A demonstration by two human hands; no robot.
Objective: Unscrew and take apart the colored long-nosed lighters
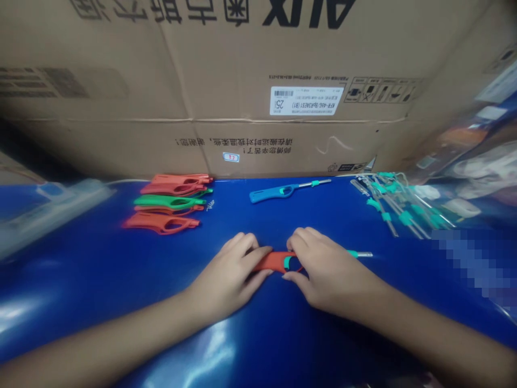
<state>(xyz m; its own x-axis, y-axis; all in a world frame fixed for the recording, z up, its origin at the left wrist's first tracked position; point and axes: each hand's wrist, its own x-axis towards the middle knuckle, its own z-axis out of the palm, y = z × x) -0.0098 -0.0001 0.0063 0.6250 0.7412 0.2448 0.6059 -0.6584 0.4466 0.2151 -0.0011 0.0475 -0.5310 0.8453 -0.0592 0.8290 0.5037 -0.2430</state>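
An orange-red stick lighter (274, 262) with a teal trigger lies across the space between my hands. Its handle end is gripped by my left hand (236, 269), thumb and fingers closed around it. Over the front part of the same lighter, my right hand (323, 269) is closed and hides some of it. The metal tube pokes out to the right beyond my knuckles. Behind my hands rests a blue stick lighter (270, 193) with its metal tube fitted and pointing right.
At the back left lies a stack of orange-red handle shells (161, 222) with a green shell (169, 201) among them. Several metal tubes with teal parts (404, 210) are piled at the back right. A large cardboard box (226, 97) stands behind the blue tabletop (100, 280).
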